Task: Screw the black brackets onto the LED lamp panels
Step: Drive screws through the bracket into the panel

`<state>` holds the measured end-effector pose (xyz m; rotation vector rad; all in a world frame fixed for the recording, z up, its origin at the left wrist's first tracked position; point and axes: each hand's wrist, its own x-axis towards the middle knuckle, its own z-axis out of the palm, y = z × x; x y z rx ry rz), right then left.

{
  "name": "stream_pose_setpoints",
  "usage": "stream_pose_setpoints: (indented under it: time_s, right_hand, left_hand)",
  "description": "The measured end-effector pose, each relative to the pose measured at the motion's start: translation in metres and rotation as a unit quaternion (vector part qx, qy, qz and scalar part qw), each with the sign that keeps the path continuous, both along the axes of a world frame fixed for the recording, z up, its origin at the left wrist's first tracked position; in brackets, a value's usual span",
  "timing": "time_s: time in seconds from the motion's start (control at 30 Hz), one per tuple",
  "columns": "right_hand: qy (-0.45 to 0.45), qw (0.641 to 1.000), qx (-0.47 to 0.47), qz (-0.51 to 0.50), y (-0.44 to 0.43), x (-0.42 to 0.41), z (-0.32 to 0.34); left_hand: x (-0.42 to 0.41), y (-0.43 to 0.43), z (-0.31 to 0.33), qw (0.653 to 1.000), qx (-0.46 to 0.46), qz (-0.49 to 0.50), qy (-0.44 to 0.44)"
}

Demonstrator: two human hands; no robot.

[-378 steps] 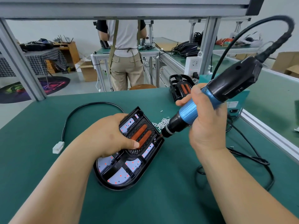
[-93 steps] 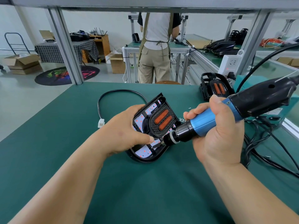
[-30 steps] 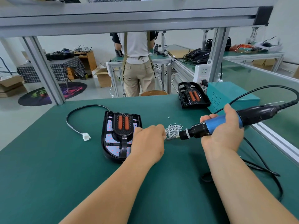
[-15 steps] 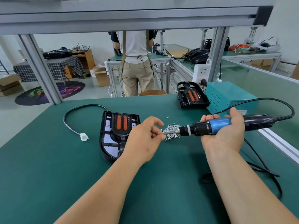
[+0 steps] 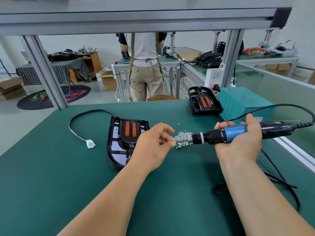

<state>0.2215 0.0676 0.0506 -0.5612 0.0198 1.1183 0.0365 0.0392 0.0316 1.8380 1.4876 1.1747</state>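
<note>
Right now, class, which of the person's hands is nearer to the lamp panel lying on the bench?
Left. The left hand hovers over the lamp panel's right edge; the right hand holds the screwdriver beyond the screw pile.

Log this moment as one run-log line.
left hand: pinching screw at driver tip | right hand: holding electric screwdriver | lamp panel: flat on mat, untouched | screw pile: beside panel

Green tabletop point(image 5: 51, 184), black lamp parts, blue driver

The lamp point(image 5: 125, 142) has a black shell and black bracket with two orange bars, over a white panel dotted red. A second lamp point(image 5: 203, 101) is black with orange bars too. The driver point(image 5: 226, 134) is blue in the middle, black at both ends, with a black cord. The screws point(image 5: 183, 137) are silver. The cable point(image 5: 81, 120) is black, its plug point(image 5: 90, 143) white. The box point(image 5: 242, 103) is teal. The rug point(image 5: 52, 97) is black with pink and green swirls.
</note>
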Motion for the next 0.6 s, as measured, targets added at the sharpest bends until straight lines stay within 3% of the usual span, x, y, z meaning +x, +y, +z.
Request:
stream_pose_setpoints:
  time_s: [0.6]
  right_hand:
    - [-0.003,1.0,0.004,0.002,0.0002,0.0014,0.0]
  left_hand:
    - [0.0002,0.0033,-0.0025,0.999,-0.03,0.008,-0.015]
